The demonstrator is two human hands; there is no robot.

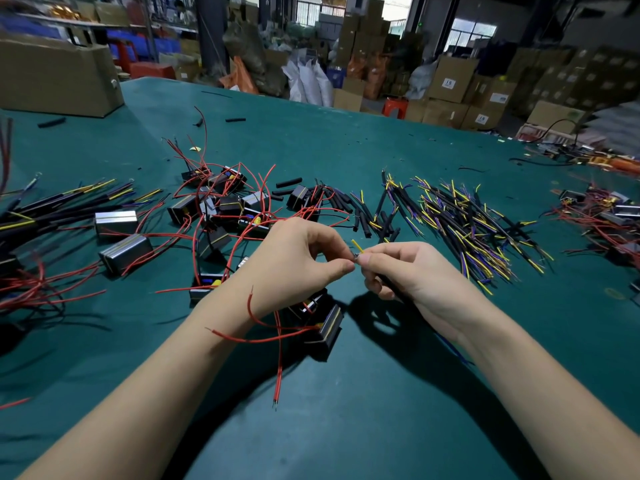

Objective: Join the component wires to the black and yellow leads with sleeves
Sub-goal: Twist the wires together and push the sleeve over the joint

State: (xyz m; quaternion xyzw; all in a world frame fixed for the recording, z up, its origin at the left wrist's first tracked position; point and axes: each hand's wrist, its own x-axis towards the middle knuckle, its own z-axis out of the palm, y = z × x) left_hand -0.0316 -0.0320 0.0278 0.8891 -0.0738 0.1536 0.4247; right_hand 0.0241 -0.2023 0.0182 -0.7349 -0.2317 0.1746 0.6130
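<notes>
Both hands pinching ylw lead

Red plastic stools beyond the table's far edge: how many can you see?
1. A red stool stands on the floor past the far edge of the green table, beside stacked cardboard boxes. Others may be hidden behind the clutter.

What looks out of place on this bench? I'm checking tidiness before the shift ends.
A few short black sleeves lie scattered far up the green table, apart from the main sleeve pile. Nothing looks damaged.
</notes>
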